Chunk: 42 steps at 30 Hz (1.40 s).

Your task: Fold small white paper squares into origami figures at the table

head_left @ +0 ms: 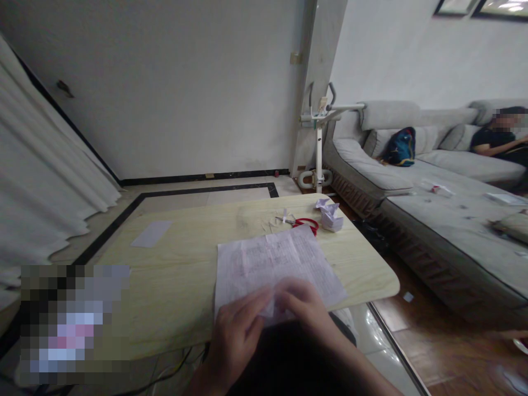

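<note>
A creased sheet of printed paper (264, 261) lies on the near side of a pale wood-grain table. My left hand (241, 322) is at its near edge, fingers together over the paper and thumb below, gripping it. Beside it my right hand (303, 300) is bent in, thumb and fingers closed on the same edge; its fingertips are smeared by motion. Just past the sheet's far edge lie scissors with red handles (307, 224), partly covered by the paper. Folded paper pieces (331, 217) stand right of them.
Thin scraps (270, 225) lie by the scissors, and a small paper piece (151, 234) is on the table's left (173, 275). A blurred-out patch covers the near left corner. A grey sofa (433, 214) holds a backpack (402, 147) and a seated person (501, 140). Exercise equipment (319, 143) stands behind.
</note>
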Tool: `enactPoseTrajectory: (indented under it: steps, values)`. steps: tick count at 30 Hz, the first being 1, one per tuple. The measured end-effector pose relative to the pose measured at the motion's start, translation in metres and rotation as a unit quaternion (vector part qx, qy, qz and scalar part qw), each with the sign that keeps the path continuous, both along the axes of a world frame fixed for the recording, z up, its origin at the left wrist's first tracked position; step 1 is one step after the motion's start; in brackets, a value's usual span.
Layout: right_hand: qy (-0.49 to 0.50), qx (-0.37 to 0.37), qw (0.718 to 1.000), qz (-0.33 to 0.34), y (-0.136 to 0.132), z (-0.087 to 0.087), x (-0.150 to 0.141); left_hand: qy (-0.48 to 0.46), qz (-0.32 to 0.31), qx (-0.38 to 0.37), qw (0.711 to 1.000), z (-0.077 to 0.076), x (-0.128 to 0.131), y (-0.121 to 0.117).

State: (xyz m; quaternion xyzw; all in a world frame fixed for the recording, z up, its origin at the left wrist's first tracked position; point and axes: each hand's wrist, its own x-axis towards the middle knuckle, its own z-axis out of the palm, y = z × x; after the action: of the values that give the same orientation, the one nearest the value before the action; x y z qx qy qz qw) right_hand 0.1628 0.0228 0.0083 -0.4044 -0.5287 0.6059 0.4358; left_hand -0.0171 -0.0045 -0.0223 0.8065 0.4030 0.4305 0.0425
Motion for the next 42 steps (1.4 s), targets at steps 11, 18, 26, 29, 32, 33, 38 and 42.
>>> enactPoseTrajectory:
  steps: [11,18,26,29,32,33,38,42]
  values:
    - [0.018,-0.015,1.0,-0.01,0.001,-0.001,-0.001,0.004,-0.018,-0.012,1.0,0.001,0.0,-0.001]
    - [0.046,-0.032,0.998,-0.018,0.001,-0.004,-0.003,0.02,-0.045,0.001,0.999,0.002,0.0,-0.001]
    - [0.02,0.003,0.998,-0.053,-0.001,-0.001,-0.002,-0.108,0.022,-0.077,0.991,0.008,0.007,-0.005]
    - [-0.009,0.044,0.997,-0.065,-0.002,-0.002,0.0,-0.226,0.073,-0.204,0.95,0.016,0.011,-0.007]
    - [-0.05,0.094,0.993,-0.059,-0.003,-0.004,-0.002,-0.265,0.065,-0.287,0.918,0.022,0.013,-0.008]
    - [-0.061,0.111,0.99,-0.056,-0.003,-0.004,-0.002,-0.268,0.054,-0.3,0.914,0.022,0.014,-0.008]
    - [-0.073,0.168,0.981,-0.067,-0.003,-0.003,-0.004,-0.262,0.049,-0.32,0.909,0.02,0.015,-0.008]
    - [-0.07,0.173,0.98,-0.064,-0.002,-0.004,-0.003,-0.252,0.053,-0.316,0.913,0.019,0.015,-0.006]
